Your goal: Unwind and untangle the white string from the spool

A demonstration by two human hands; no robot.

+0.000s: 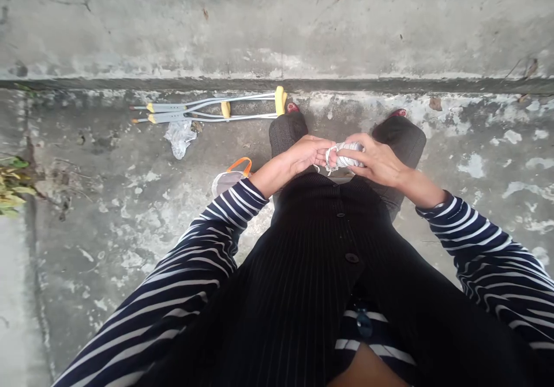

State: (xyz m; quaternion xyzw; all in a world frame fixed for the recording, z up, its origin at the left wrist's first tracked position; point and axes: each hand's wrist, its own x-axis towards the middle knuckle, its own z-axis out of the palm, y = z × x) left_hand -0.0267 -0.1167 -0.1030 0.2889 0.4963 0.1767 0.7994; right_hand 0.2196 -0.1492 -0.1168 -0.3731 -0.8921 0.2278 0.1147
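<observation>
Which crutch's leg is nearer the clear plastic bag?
The lower crutch in the picture, its leg right beside the clear plastic bag; the upper crutch lies nearer the concrete ledge.

Hands [381,161] on white roll [348,155], crutches [225,110] on ground [112,168]

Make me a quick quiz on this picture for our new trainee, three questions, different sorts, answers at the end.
1. True or false: the person's right hand holds the white wrapped bundle.
2. What colour are the underarm pads on the crutches? A red; B yellow; C green.
3. Fill in: in this view, the orange strap shows beside the person's ____ forearm.

Key: 1. True. 2. B, yellow. 3. Left.
</observation>
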